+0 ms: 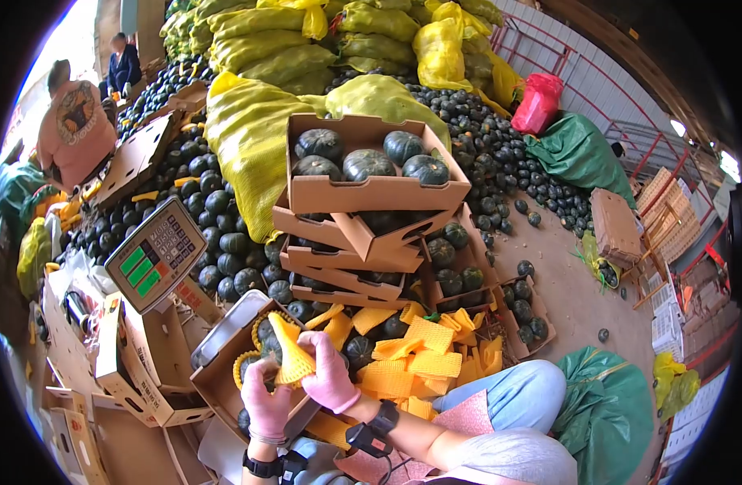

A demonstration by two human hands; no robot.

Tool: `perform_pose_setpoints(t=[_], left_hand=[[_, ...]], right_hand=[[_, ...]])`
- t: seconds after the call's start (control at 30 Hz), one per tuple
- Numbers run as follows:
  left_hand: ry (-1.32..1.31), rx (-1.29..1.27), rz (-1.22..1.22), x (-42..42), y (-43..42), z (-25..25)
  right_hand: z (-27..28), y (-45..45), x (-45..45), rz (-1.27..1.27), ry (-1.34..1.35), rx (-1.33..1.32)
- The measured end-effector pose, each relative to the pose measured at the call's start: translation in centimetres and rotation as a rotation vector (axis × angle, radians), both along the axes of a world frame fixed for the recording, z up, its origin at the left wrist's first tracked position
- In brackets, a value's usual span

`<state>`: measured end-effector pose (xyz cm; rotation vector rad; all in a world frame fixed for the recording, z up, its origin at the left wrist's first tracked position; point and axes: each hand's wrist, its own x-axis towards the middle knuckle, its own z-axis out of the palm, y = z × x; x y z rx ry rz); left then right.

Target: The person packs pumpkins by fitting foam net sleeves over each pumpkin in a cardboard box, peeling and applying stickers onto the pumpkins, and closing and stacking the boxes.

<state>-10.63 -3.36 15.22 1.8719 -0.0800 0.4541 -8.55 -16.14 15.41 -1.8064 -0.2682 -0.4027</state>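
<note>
"What is being gripped?"

"The pink-gloved left hand [266, 404] and pink-gloved right hand [330, 375] both pinch a yellow, cone-shaped foam-mesh sleeve [292, 349]."

"Where is it?"

"Over an open, brown cardboard box [217, 390] holding round, dark-green squashes [267, 331]; whether anything fills the sleeve, I cannot tell."

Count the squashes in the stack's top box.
5: back-left squash, front-left squash, middle squash, back-right squash, front-right squash. The box may hide others.

Markings on scale [158, 255], carton [137, 390] and shirt [73, 139] illegible
</note>
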Motion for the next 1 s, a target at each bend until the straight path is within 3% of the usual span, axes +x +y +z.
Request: perform_pose_setpoints(t=[0.07,0.13,0.2,0.23,0.27,0.3,0.33,0.37,0.4,0.43,0.47,0.53,0.6,0.67,0.73,0.8,0.83,0.87,0.9,0.93,0.97,1.0], left_hand=[[0.309,-0.477,-0.153,-0.4,1.2,0.2],[0.439,-1.097,-0.346,-0.8,2.6,-0.4],[0.449,-1.3,-0.31,-1.0,3.2,-1.0],[0.509,-1.038,-0.381,-1.4,4.2,-0.4],[0.503,-1.03,-0.43,-1.3,4.8,-1.0],[0.5,-1.022,-0.477,-1.5,5.3,-2.0],[0.498,-1.014,-0.52,-1.8,5.6,-2.6],[0.462,-0.852,-0.548,-1.8,5.0,-0.7],[0.388,-0.77,-0.522,-1.9,4.2,0.3],[0.44,-0.657,-0.522,-1.9,3.9,1.1],[0.493,-0.544,-0.518,-1.9,3.8,1.6],[0.195,-0.112,-0.401,-1.4,3.7,0.4],[-0.111,-0.078,-0.328,-0.9,3.2,-0.4],[-0.285,0.079,-0.326,-0.7,3.5,-1.5],[-0.082,-0.053,-0.533,-1.2,4.5,-0.7],[0.499,-0.421,-0.811,-1.9,5.7,0.2],[0.611,-0.502,-1.005,-2.0,6.3,-0.4],[0.715,-0.588,-1.2,-2.0,7.1,-1.1],[0.728,-0.433,-1.264,-1.5,8.1,-1.4],[0.639,-0.435,-1.118,-1.9,8.6,-2.6],[0.67,-0.707,-0.883,-2.3,8.2,-3.2],[0.683,-0.962,-0.629,-2.7,7.8,-3.7]], right_hand=[[0.8,-0.1,0.3,-0.026,-0.065,-0.097],[-0.6,-1.1,0.4,0.175,0.007,-0.246],[-2.2,-2.2,1.2,0.497,0.253,-0.032],[-2.8,-2.8,0.8,0.621,0.564,0.413],[-2.4,-3.4,0.3,0.72,0.872,0.868],[-2.0,-3.8,0.2,0.791,0.359,0.399],[-1.6,-4.2,0.1,0.611,-0.163,0.021],[-3.5,-4.5,0.0,0.629,0.012,0.06],[-3.2,-4.2,-0.3,0.813,0.491,0.464],[-2.9,-3.9,-0.6,0.759,0.976,0.928],[-1.6,-2.3,-1.1,0.708,0.823,0.833],[-4.4,-1.5,-1.1,0.579,0.596,0.688],[-2.3,-0.1,-1.5,0.439,0.554,0.757],[-1.9,-0.5,-1.6,0.512,0.535,0.514],[-3.6,-1.2,-1.9,0.523,0.513,0.41],[-3.6,-1.8,-2.0,0.495,0.314,0.014],[-3.2,-2.4,-2.1,0.572,0.378,0.007],[-2.4,-3.5,-2.4,0.769,0.831,0.387],[-2.5,-4.1,-2.9,0.886,0.999,0.757],[-2.6,-4.5,-3.4,0.98,1.157,1.138],[-2.1,-4.4,-3.6,1.067,1.255,0.988],[-3.4,-4.4,-4.0,1.043,1.435,0.586]])
